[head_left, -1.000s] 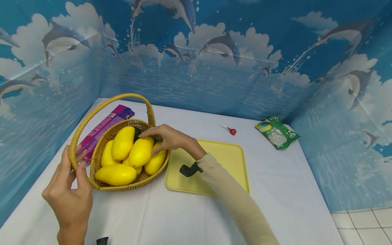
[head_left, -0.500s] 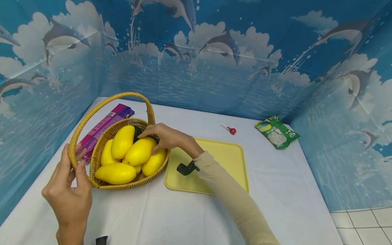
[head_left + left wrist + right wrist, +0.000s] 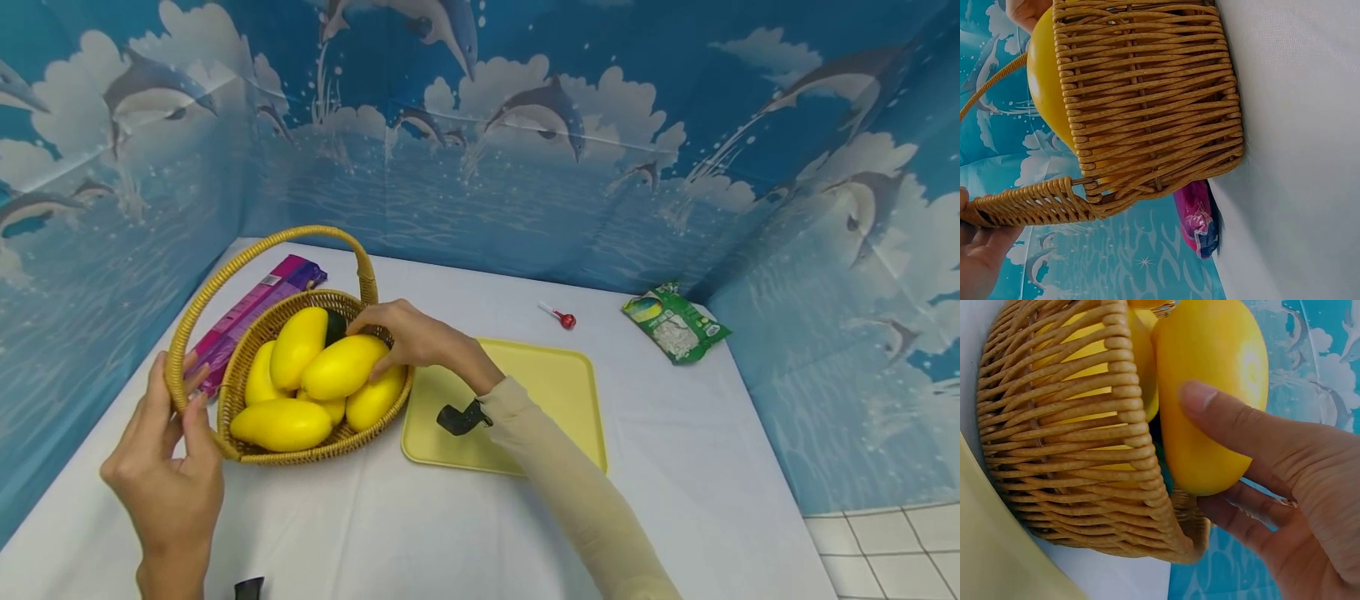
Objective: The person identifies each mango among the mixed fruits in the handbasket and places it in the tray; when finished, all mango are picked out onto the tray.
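A wicker basket [image 3: 318, 457] full of yellow mangoes stands at the left of the table. My left hand [image 3: 168, 479] holds its arched handle [image 3: 183, 333] near the lower left end, thumb on the near side and fingers behind. With thumb and fingers, my right hand [image 3: 416, 337] grips the end of the topmost mango [image 3: 341, 367], which lies over the others. In the right wrist view the thumb presses on this mango's side [image 3: 1222, 350], just above the basket rim. A dark green thing [image 3: 335, 327] shows behind the mangoes, mostly hidden.
A yellow tray [image 3: 555, 358] lies right of the basket, under my right forearm. Behind the basket is a purple and pink packet [image 3: 255, 304]. Farther back right are a red lollipop [image 3: 566, 320] and a green packet [image 3: 675, 325]. A dolphin-print curtain [image 3: 480, 200] borders the table.
The topmost mango has turned and shifted slightly left under my right hand, then stayed nearly still. My left hand keeps its hold on the basket handle.
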Demonstrator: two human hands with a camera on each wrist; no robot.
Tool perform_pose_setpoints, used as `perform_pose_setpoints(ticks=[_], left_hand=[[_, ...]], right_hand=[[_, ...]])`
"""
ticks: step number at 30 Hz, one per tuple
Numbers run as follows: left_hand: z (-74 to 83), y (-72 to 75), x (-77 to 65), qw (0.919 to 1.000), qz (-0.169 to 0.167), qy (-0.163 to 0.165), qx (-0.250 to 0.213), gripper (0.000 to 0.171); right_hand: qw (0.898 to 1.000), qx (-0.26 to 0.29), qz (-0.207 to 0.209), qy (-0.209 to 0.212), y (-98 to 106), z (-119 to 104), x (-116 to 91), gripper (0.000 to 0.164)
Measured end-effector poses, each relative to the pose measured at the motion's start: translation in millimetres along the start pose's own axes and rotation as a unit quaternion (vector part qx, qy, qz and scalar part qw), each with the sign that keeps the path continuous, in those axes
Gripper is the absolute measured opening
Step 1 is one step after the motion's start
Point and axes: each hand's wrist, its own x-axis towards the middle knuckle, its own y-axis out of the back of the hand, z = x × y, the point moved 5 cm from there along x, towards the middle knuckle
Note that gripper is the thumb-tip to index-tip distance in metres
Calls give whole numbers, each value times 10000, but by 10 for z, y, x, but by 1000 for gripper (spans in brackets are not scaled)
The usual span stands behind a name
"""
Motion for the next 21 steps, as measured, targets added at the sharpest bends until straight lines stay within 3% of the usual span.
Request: perform_pose_setpoints(ticks=[9,21], left_hand=[[-18,9,-3,10000,17,51,65,64],[-55,21,-23,9998,103,-156,-55,58]], right_hand=[[9979,295,561,104,163,-32,-213,59],[9859,536,1561,271,326,0,-729,53]])
